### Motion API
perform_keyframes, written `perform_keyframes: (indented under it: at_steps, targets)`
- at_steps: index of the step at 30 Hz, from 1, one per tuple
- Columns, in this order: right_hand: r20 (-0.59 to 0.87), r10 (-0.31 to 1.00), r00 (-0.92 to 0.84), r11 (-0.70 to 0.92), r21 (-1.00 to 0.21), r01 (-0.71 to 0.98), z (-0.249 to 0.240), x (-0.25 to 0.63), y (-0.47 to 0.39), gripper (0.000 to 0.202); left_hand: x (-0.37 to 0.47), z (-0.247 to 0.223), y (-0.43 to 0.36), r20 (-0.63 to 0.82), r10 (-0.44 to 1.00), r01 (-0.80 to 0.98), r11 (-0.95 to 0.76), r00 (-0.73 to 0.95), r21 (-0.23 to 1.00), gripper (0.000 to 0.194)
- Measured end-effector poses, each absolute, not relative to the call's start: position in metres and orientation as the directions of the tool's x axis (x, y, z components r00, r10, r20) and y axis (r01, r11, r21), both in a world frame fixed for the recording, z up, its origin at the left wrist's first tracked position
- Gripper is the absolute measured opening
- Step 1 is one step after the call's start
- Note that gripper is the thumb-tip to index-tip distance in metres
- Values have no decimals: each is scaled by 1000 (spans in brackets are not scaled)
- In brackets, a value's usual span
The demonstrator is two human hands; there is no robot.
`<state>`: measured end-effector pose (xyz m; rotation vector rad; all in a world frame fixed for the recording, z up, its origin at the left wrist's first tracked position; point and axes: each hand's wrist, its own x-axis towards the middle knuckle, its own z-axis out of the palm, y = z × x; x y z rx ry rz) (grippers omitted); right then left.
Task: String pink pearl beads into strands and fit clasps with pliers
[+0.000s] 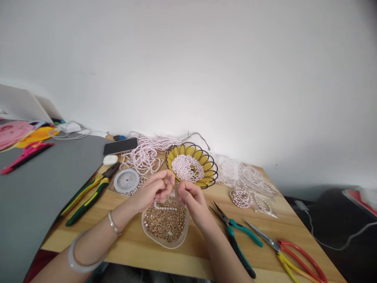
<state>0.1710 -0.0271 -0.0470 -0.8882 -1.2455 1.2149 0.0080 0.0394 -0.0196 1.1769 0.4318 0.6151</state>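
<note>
My left hand (157, 188) and my right hand (190, 194) meet fingertip to fingertip above a white dish (173, 247) of small gold beads (165, 224). Each hand is closed in a pinch; what the fingers hold is too small to make out. A short string of pale pearly beads (166, 207) shows just below the fingers, over the gold ones. Right behind the hands stands a yellow basket with black wire loops (206, 159), holding loose pale pink beads (187, 167).
Green-yellow pliers (91, 194), a white spool (126, 181) and a phone (120, 146) lie left. Teal pliers (235, 232) and red-yellow scissors (278, 247) lie right. Pink bead strands (144, 157) and bagged beads (250, 177) lie farther back, before a wall.
</note>
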Motion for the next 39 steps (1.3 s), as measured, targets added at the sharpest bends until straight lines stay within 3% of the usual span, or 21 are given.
perform_keyframes:
  at_steps: [6, 18, 23, 39]
  targets:
    - [197, 973, -116, 180, -973, -143, -45, 170, -28, 29, 10, -18, 38, -34, 631, -254, 361, 775, 897, 3]
    - [279, 950, -138, 266, -958, -105, -35, 164, -30, 30, 10, -16, 35, -39, 623, -316, 448, 781, 837, 10]
    - [284, 949, -139, 270, -957, -110, -28, 162, -31, 41, 10, -15, 35, -36, 631, -333, 455, 775, 826, 9]
    - [293, 947, -130, 283, -955, -94, -24, 159, -31, 39, 9, -19, 34, 1, 633, -358, 437, 774, 825, 7]
